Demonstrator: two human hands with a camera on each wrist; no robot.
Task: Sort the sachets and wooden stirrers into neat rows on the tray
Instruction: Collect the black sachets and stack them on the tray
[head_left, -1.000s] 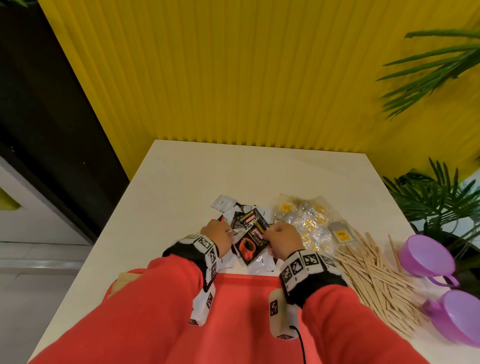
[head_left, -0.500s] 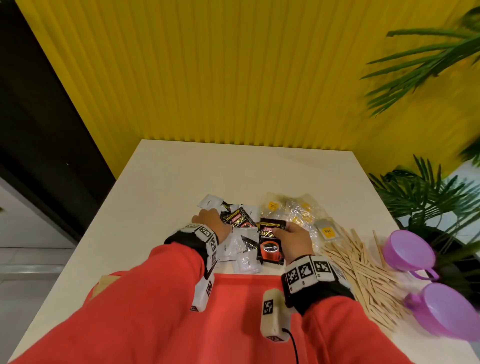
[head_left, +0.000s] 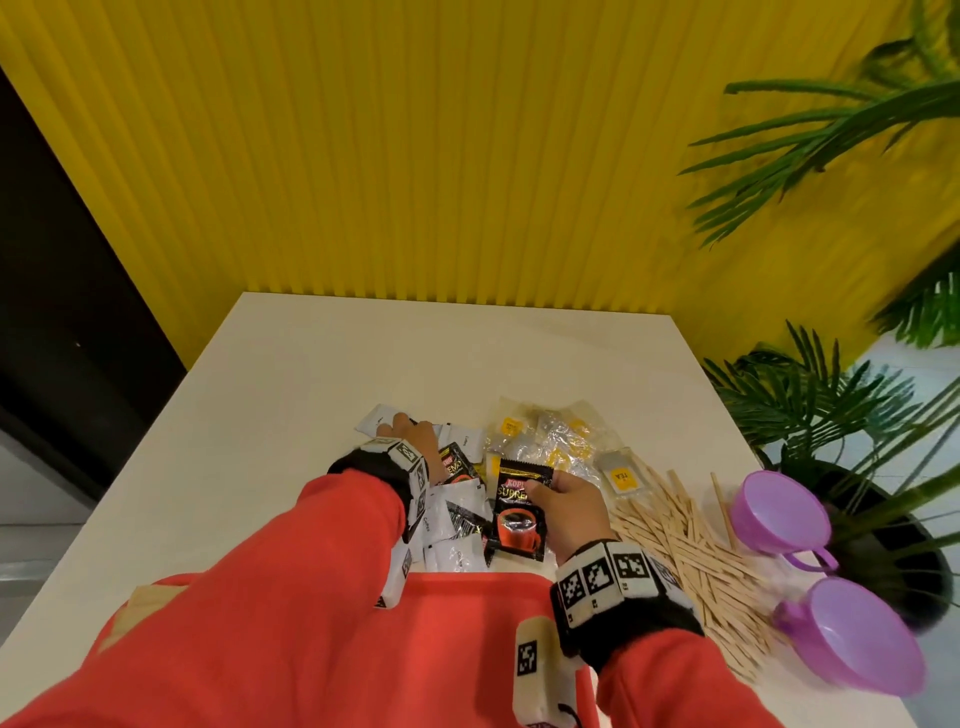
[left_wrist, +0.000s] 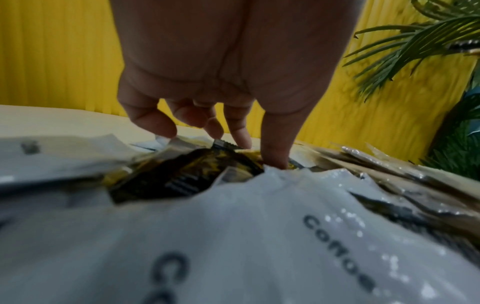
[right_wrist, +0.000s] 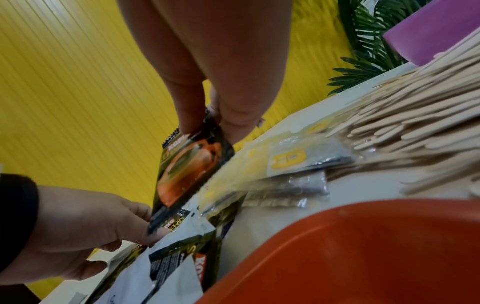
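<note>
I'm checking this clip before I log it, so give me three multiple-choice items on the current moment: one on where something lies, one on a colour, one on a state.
1. Where does the pile of wooden stirrers lie?
A. On the tray
B. On the table, right of the sachets
C. Inside a cup

2. What colour are the two cups at the table's right edge?
A. Purple
B. Green
C. White

3. What is the right hand doing?
A. Resting flat on the tray
B. Gripping a stirrer
C. Pinching a black coffee sachet

Answers:
1. B, the stirrers are heaped on the table between the clear tea packets and the cups, off the red tray.
2. A, both cups are purple in the head view.
3. C, the right wrist view shows finger and thumb closed on the sachet's top edge.
</note>
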